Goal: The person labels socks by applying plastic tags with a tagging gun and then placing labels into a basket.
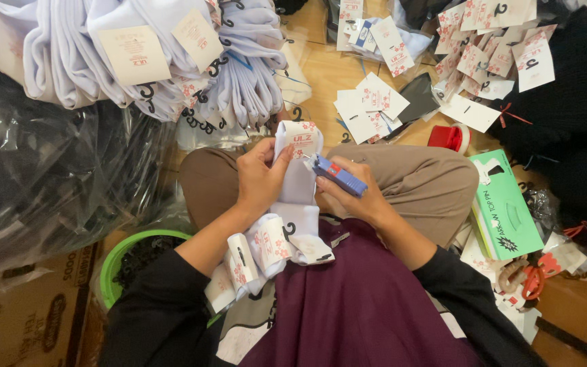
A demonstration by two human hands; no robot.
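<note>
At frame centre the left hand grasps a white sock on the lap, while the right hand is clenched round a blue tag gun whose tip touches the sock's upper edge. Bundled socks crowd the upper left, loose tags the upper right and a green box the right edge, leaving little free floor.

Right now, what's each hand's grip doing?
Left hand: closed on the white sock with its card label.
Right hand: closed on the blue tagging gun, tip at the label.
</note>
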